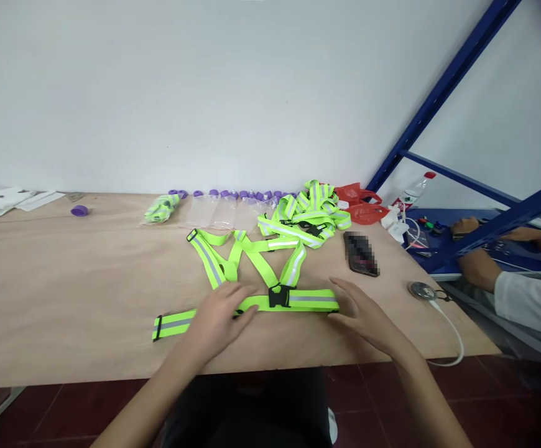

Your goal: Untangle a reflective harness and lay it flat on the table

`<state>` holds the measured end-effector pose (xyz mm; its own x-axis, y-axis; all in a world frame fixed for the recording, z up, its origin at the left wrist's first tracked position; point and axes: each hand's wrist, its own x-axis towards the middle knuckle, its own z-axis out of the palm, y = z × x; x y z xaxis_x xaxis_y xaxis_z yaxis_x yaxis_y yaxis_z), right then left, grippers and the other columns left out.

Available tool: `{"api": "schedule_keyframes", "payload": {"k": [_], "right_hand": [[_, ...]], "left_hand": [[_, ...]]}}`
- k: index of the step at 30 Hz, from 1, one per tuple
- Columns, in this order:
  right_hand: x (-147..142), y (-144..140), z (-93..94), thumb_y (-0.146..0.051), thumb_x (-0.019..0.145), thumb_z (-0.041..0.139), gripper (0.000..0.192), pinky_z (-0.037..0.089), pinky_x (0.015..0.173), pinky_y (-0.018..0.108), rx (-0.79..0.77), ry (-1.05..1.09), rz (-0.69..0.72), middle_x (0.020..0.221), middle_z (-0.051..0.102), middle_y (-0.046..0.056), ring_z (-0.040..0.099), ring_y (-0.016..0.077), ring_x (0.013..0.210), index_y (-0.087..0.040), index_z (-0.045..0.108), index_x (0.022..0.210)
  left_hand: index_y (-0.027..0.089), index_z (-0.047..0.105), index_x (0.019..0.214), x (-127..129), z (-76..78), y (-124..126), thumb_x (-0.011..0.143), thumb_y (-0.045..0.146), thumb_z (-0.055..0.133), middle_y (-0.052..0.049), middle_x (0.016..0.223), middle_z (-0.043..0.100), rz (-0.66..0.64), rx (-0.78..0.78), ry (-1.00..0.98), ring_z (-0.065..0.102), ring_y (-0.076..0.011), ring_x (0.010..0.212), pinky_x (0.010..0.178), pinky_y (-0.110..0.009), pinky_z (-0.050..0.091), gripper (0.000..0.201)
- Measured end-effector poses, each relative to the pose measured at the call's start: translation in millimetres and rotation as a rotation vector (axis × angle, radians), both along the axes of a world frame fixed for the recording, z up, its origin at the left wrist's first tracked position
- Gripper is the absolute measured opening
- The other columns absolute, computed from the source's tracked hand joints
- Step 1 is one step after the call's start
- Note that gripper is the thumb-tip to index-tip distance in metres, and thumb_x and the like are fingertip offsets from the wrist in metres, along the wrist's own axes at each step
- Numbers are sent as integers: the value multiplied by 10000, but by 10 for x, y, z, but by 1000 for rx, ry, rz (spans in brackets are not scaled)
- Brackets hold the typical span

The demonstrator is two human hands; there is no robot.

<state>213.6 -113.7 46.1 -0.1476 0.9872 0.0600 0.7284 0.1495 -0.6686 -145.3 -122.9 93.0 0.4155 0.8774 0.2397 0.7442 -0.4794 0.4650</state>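
The left hand (219, 314) is lying flat and open, palm down, pressing on the waist band of a neon-yellow reflective strap vest (252, 274) just left of its black buckle (278, 297); the fingers are spreading over the band, seemingly pinning it to the table (65, 298). The right hand (361, 311) is resting open too, fingers loosely extended, its fingertips touching the band's right end, so the two hands are keeping the belt stretched out straight between them. The vest is lying spread near the table's front edge, its shoulder straps fanning away toward the wall.

Beyond it, a heap of similar vests (310, 214) is sitting tangled, so their number is hard to tell. Clear bags with purple caps (224, 208) are lining the wall, their contents unclear. A bagged vest (161, 208) is lying beside them. The phone (361, 254) is blurred out. At the right, another person's forearms (480, 267) are working behind a blue rack (443, 93), partly hidden by it.
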Motion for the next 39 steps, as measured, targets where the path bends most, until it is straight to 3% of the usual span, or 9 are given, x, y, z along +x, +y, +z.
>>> {"api": "schedule_keyframes", "payload": {"k": [3,5,8,16,22,28,31,39], "right_hand": [[16,-64,-137,-353,822,680,645,445,1118,520,-54,52,29,1440,588,105,554,305,1325,-253,515,1438],[3,-84,-201,-286,829,640,599,437,1125,520,-56,65,45,1420,606,92,566,294,1312,-262,537,1419],[17,-77,-237,-241,815,632,584,416,1142,526,-47,67,78,1430,599,76,546,293,1335,-277,566,1394],[73,-6,-180,-291,812,701,573,457,1112,521,-71,168,136,1399,627,89,580,309,1302,-283,596,1375],[-151,-50,-315,-438,762,797,683,572,965,427,-119,721,-102,1273,699,95,669,279,1171,-280,571,1386],[-300,-22,-506,-563,729,785,517,573,933,441,-78,1023,-275,1217,737,113,696,292,1099,-257,739,1143],[-299,-14,-444,-559,716,796,481,583,914,442,-66,936,-241,1180,753,104,708,291,1062,-259,761,1090],[13,-37,24,-400,808,761,383,556,950,381,72,164,27,1121,718,67,682,255,1064,-296,743,1176]], "left_hand": [[236,510,1422,408,-299,129,905,278,648,-141,1460,558,-100,-50,47,565,-321,1297,1020,-472,507,537],[240,460,1463,581,-471,195,886,236,657,-149,1487,525,-109,-79,63,514,-332,1355,1052,-504,486,609],[254,507,1421,661,-610,238,884,166,624,-112,1379,602,-137,-90,41,555,-295,1292,1054,-480,488,557],[266,615,1330,568,-592,108,875,224,667,-92,1216,653,-99,-78,-45,585,-288,1179,994,-462,509,460],[252,662,1284,605,-661,99,860,236,726,-87,1204,669,-43,-90,-13,593,-290,1163,973,-452,523,429],[256,683,1270,598,-697,86,877,218,701,-94,1168,672,-52,-29,-17,603,-287,1135,950,-455,544,395],[261,680,1279,595,-701,67,886,228,689,-98,1164,664,-55,-11,-11,603,-293,1127,943,-462,548,395],[240,679,1282,517,-753,22,928,244,627,-107,1136,652,-37,28,14,602,-297,1082,901,-452,560,358]]}}
